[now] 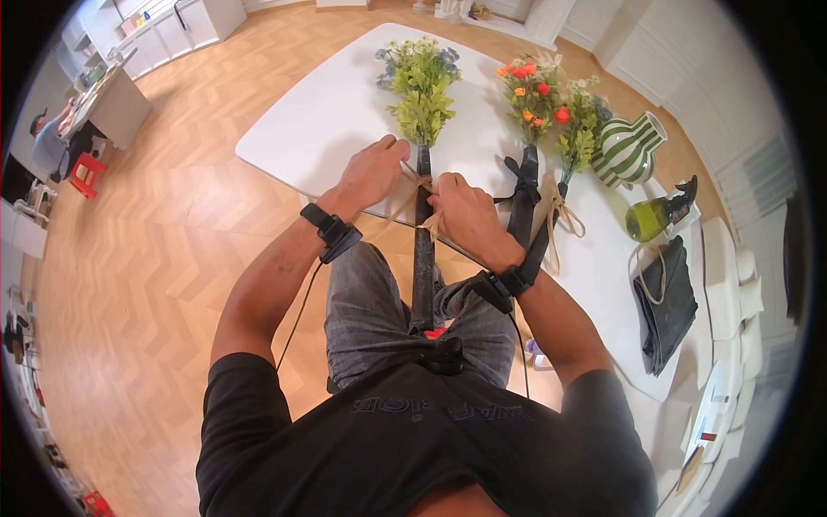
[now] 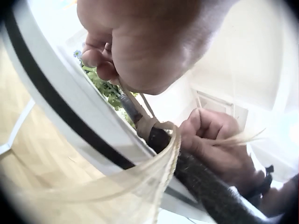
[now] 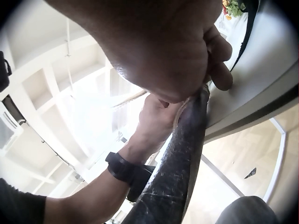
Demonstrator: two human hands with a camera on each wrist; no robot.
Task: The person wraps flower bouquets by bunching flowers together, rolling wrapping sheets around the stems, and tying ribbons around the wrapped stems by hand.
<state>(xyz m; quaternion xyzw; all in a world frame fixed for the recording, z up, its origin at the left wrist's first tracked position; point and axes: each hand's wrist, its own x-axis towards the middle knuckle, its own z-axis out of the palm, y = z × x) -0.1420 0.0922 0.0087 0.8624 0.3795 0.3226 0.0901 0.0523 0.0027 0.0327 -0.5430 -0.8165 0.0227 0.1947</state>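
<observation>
A bouquet with green leaves and small blue and white flowers (image 1: 420,82) lies on the table, its black-wrapped stem (image 1: 423,267) reaching over the edge toward the lap. Beige ribbon (image 2: 148,127) is looped around the stem in the left wrist view. The left hand (image 1: 376,175), fingers curled, pinches ribbon left of the stem. On the other side, the right hand (image 1: 468,215) pinches a ribbon end between thumb and fingers, close against the wrap. Loose ribbon hangs below the left hand. In the right wrist view the black wrap (image 3: 175,163) passes beneath the right hand (image 3: 173,51).
Right on the white table (image 1: 301,121) lie two more black-wrapped bouquets with orange-red flowers (image 1: 530,90) and green leaves (image 1: 579,138). Beyond are a green-striped vase (image 1: 631,151), a green bottle (image 1: 648,220) and folded black material (image 1: 666,306). A person (image 1: 53,142) sits far left.
</observation>
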